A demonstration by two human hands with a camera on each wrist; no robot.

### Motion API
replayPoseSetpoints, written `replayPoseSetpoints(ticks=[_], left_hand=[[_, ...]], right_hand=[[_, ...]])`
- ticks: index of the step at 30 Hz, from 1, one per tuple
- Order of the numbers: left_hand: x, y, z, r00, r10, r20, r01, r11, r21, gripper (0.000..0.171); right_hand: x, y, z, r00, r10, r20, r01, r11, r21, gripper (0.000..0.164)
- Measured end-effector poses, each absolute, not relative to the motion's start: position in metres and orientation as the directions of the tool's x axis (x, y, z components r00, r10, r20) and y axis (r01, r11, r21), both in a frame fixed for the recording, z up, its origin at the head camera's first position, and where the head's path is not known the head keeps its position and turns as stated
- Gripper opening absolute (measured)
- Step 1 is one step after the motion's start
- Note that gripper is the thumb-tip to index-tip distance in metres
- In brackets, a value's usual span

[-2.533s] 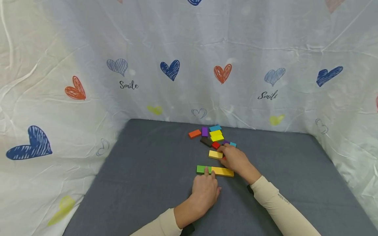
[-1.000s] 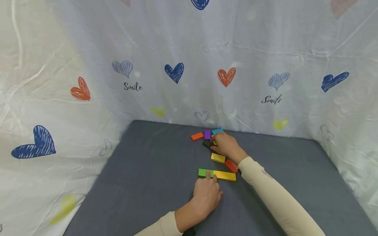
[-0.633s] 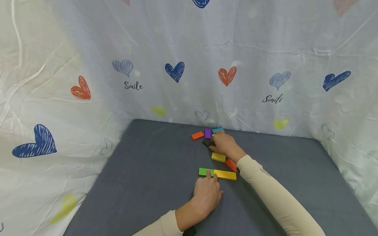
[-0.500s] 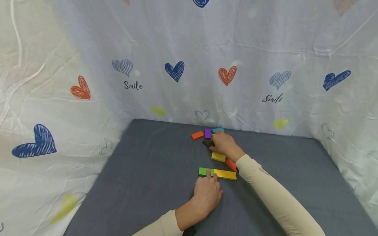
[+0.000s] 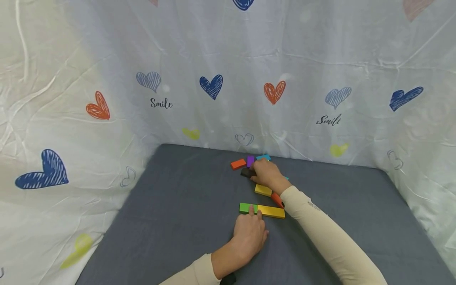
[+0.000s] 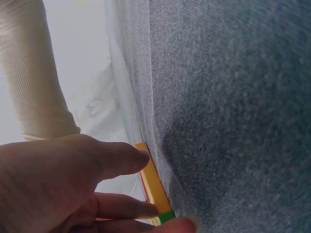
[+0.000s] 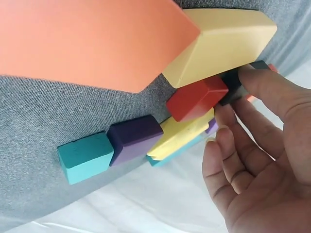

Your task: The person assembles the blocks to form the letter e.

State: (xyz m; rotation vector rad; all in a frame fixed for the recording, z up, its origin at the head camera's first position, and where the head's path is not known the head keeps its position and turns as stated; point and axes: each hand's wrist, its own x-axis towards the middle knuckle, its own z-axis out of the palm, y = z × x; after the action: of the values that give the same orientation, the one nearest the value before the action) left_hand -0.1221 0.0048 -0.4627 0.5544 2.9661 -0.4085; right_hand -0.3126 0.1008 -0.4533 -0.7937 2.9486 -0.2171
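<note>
In the head view my left hand [image 5: 248,234] reaches forward with extended fingertips touching a green block [image 5: 244,207] and a longer yellow-orange block [image 5: 273,211], which lie end to end. The left wrist view shows thumb and fingers along the near side of the yellow-orange block [image 6: 156,187]. Farther back, my right hand [image 5: 268,174] pinches a black block [image 5: 246,172] between thumb and finger. In the right wrist view the black block [image 7: 233,87] sits beside a red block [image 7: 197,99], its middle partly hidden by the thumb. A cream block [image 5: 263,190] lies just below the right hand.
An orange block [image 5: 238,164], a purple block [image 5: 250,160] and a blue block [image 5: 263,157] lie along the back. Yellow [image 7: 182,133], second purple [image 7: 135,138] and teal [image 7: 86,158] blocks are near the right hand. Heart-printed curtain [image 5: 235,118] borders the grey cloth.
My right hand went from the red-orange block to the black one, then shifted slightly left, carrying the black block with it. My left hand stays at the green and yellow-orange blocks.
</note>
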Motion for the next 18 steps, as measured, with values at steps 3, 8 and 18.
replayPoseSetpoints(ticks=[3,8,18], left_hand=[[-0.1224,0.0047,-0.4624,-0.928,0.340,-0.153,0.368,0.898,-0.240,0.060],[-0.1223,0.0045,-0.4619,-0.925,0.345,-0.159,0.375,0.896,-0.238,0.058],[-0.1210,0.0047,-0.4629,-0.927,0.347,-0.143,0.373,0.888,-0.267,0.060]], right_hand=[[-0.3154,0.1006,-0.4545,-0.860,-0.509,-0.030,-0.498,0.852,-0.158,0.017],[-0.3195,0.1015,-0.4579,-0.861,-0.508,-0.021,-0.499,0.853,-0.154,0.014],[-0.3142,0.1051,-0.4518,-0.835,-0.551,0.002,-0.547,0.829,-0.116,0.033]])
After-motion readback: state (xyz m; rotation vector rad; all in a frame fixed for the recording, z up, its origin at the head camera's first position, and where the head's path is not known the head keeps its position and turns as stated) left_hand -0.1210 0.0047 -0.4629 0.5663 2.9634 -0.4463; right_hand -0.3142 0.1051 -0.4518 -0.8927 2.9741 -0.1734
